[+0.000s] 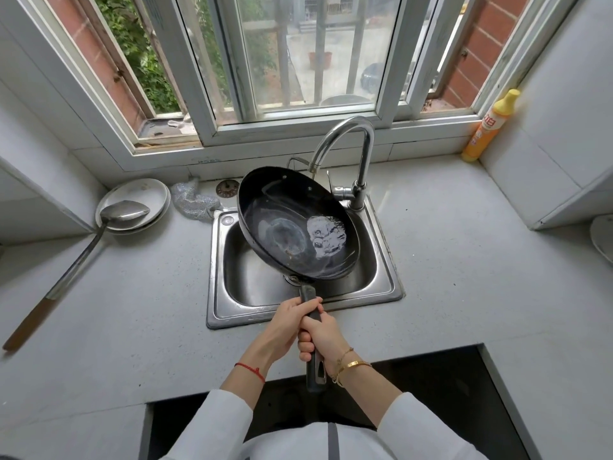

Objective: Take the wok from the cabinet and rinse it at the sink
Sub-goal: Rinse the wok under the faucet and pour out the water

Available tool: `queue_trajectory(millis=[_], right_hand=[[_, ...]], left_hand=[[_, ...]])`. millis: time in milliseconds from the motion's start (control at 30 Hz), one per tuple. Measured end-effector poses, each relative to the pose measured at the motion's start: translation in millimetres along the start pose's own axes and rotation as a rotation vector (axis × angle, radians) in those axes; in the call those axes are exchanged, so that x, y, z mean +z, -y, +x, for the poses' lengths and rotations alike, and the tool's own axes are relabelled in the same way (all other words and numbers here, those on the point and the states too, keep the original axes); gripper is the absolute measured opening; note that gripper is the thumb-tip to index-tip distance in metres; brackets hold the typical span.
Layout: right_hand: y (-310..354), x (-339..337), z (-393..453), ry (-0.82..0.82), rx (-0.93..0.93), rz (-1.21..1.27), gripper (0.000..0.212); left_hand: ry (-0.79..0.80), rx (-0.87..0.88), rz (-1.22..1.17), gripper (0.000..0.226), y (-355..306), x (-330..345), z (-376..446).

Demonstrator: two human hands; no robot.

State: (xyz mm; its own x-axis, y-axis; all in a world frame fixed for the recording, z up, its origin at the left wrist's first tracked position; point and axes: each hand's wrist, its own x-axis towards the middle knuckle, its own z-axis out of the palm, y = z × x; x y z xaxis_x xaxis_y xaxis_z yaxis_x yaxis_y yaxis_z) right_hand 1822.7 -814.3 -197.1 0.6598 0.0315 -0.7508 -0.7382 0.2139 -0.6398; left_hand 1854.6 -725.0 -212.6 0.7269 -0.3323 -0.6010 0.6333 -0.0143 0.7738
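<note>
The wok (295, 224) is held tilted above the sink (384, 283), beyond the grip; its handle (313, 366) is clasped by left hand (292, 323) and right hand (320, 336), fingers curled tight.

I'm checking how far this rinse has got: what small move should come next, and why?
Probably swirl, then tip further to pour out. Both hands, left hand and right hand, grip the handle of the wok, which is tilted over the sink below the faucet, with foamy water pooled inside.
</note>
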Motion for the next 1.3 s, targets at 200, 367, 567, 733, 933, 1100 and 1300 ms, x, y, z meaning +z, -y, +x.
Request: queue_trajectory(millis=[200,367,567,733,933,1100,1300], right_hand=[[-18,2,4,-0.041,-0.064,-0.199,0.003],[-21,4,11,-0.097,-0.127,-0.36,0.014],[-24,9,16,-0.188,-0.268,-0.47,0.015],[-28,7,16,-0.25,-0.32,-0.534,0.011],[-30,-6,17,-0.154,-0.327,-0.439,0.009],[-28,-8,14,-0.035,-0.245,-0.317,0.007],[-34,2,16,-0.074,-0.237,-0.348,0.01]], left_hand=[[-0.011,-0.048,-0.074,0.029,22,-9,0],[0.016,-0.039,-0.189,0.031,22,-13,3],[0.055,-0.047,-0.367,0.023,17,-11,9],[0.112,-0.011,-0.396,0.015,14,-8,8],[0.018,0.055,-0.174,0.01,21,-1,14],[-0.176,0.072,0.042,0.021,30,1,15],[-0.091,0.058,-0.032,0.017,35,-11,15]])
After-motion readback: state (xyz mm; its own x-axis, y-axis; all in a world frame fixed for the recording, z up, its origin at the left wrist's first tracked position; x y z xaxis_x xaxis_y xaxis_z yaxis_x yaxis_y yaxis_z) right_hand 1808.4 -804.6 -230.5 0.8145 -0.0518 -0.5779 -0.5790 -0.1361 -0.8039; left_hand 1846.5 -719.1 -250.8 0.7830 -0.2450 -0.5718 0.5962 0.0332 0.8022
